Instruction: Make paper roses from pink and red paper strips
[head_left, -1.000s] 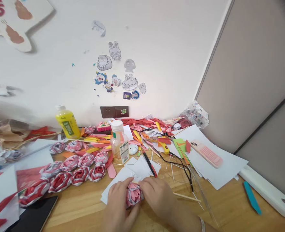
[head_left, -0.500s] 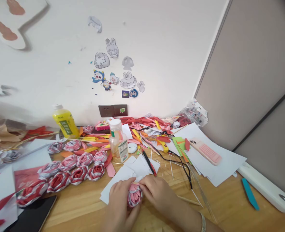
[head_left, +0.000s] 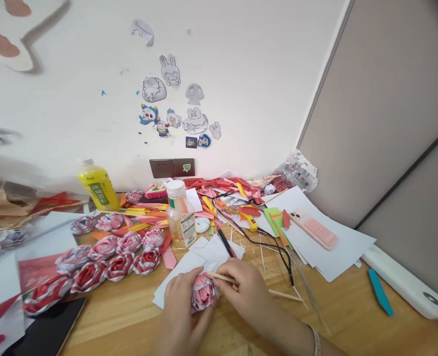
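**Paper rose held between both hands near the front of the tabletop**

At the far left, a dark flat phone (head_left: 51,332) lies on the wooden tabletop (head_left: 129,316), just in front of a cluster of finished pink, red and silver paper roses (head_left: 107,257). Behind them a yellow plastic bottle with a white cap (head_left: 94,185) stands near the wall, and a clear bottle with a white cap (head_left: 179,212) stands upright further right.

The left hand (head_left: 179,316) cups the pink-and-silver rolled paper rose (head_left: 203,291) from its left side, its grip clenched around the flower. The rose sits low in the middle, over white paper sheets (head_left: 177,277) at the tabletop's front. It is a rounded bud of spiralled strips, pink with pale grey edges, its open face tilted up and slightly away from the person.

The right hand (head_left: 243,291) presses against the rose's right side, its grip pinching a thin wooden stick (head_left: 222,278). The stick's long axis runs nearly level, its left tip pointing over the top of the rose and its length passing right under the fingers.

Further right lie a black cable (head_left: 278,249), a pink phone (head_left: 313,228) on white sheets, and a teal flat tool (head_left: 380,292).
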Demonstrator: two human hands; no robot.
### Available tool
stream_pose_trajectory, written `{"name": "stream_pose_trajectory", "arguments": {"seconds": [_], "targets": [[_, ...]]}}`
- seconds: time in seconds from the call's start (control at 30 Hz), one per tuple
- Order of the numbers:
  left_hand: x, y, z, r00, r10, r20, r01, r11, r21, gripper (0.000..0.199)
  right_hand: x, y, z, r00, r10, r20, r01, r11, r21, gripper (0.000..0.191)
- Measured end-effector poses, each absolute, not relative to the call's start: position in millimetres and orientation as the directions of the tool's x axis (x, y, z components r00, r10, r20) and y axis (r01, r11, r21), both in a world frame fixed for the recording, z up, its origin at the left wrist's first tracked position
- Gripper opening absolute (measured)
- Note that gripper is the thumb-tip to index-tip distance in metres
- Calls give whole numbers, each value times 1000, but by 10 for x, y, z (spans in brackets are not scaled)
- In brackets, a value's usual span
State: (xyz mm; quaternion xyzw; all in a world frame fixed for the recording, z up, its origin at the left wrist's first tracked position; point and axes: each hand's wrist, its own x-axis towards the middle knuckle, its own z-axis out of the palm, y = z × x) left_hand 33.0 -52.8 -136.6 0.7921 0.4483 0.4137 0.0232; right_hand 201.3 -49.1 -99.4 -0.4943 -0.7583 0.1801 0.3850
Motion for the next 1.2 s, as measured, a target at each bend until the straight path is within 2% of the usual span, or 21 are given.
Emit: {"name": "stream_pose_trajectory", "arguments": {"seconds": [0.4,0.57,0.8,1.0,1.1,1.2], "targets": [[331,-522,-1400,283,715,639,680,-620,392,43,2009,-497,-949,-236,883,406,539,467,-701,17],[333,-529,-1375,269,718,642,689,-609,392,42,1995,-498,-958,-168,893,418,557,436,-707,9],[319,-525,-1393,276,726,630,695,-604,391,44,1980,-494,-1004,-215,859,465,606,491,-626,20],[354,-535,-1404,251,739,625,654,-605,453,43,2050,-464,-968,-356,790,500,612,601,-514,20],[359,-543,-1376,286,740,609,628,-625,464,43,2101,-449,-891,-397,790,468,560,612,-558,20],[364,-554,-1349,302,736,607,600,-641,479,39,2133,-457,-826,-360,820,444,546,572,-613,11]]}}
